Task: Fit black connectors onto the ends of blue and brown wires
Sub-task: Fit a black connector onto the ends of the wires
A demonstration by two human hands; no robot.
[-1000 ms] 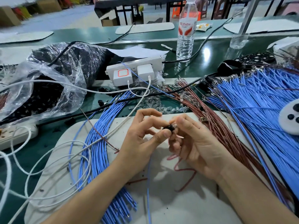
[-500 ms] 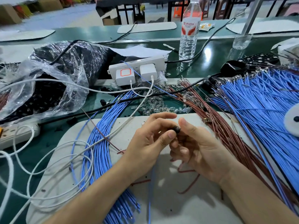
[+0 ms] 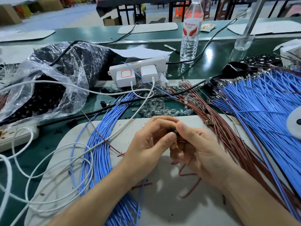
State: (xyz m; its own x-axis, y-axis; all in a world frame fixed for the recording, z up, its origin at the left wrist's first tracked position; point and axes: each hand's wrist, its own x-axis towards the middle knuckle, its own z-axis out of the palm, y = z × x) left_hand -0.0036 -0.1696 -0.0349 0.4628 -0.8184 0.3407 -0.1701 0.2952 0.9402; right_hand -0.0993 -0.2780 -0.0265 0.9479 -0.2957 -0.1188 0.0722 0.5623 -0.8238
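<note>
My left hand [image 3: 149, 141] and my right hand [image 3: 197, 149] meet above the grey mat [image 3: 162, 209]. Between their thumbs and fingertips they pinch a small black connector [image 3: 174, 131], mostly hidden by the fingers. A brown wire [image 3: 190, 175] and a blue wire [image 3: 141, 193] hang down from the hands onto the mat. A bundle of blue wires [image 3: 101, 144] lies to the left. Brown wires [image 3: 224, 131] and a large fan of blue wires [image 3: 263, 108] lie to the right. A clear plastic bag of black connectors [image 3: 45, 88] sits at the far left.
A white power strip with two chargers [image 3: 138, 72] stands behind the mat, its white cables [image 3: 53, 162] looping left. Clear small parts [image 3: 156, 108] are scattered on the green table. A water bottle [image 3: 191, 30] stands at the back. A white disc [image 3: 294, 123] lies at the right edge.
Both hands stay together on the connector, and my right thumb has slid up over it, hiding more of it. The view has shifted slightly.
</note>
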